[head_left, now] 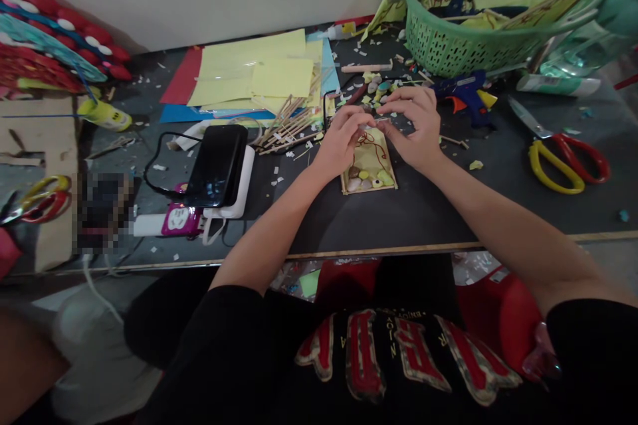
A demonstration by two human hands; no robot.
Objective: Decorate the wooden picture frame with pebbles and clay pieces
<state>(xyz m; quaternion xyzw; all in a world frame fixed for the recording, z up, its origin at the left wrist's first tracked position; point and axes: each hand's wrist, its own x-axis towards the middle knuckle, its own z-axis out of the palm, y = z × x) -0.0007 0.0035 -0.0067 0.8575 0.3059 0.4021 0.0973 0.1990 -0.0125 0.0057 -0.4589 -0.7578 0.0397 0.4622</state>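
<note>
Obs.: Both hands are together over the upper edge of a small rectangular yellow craft panel [369, 169], which lies flat on the dark worktop [498, 199] right in front of the person. The left hand [341, 139] and right hand [416, 126] meet fingertip to fingertip, pinched on a small piece [371, 121] too small to identify. The heel of the left hand rests by the panel's left edge.

On the panel: a looping red thread [381, 149] in the upper half and a row of rounded pale pebbles [366, 180] along the bottom.

Nearby: a blue glue gun [466, 96] just right of the right hand, a bundle of thin wooden sticks [286, 126] to the left, and yellow-and-red-handled scissors [565, 163] well apart on the right.

Judgement: this reads as fine placement at the panel's top edge. It goes best with both wrists braced on the worktop and a light pinch using only the fingertips. The piece should be lowered straight down, without dragging across the thread loops. The panel should stay flat so the pebbles do not shift. Paper scraps should be kept off the spot.
</note>
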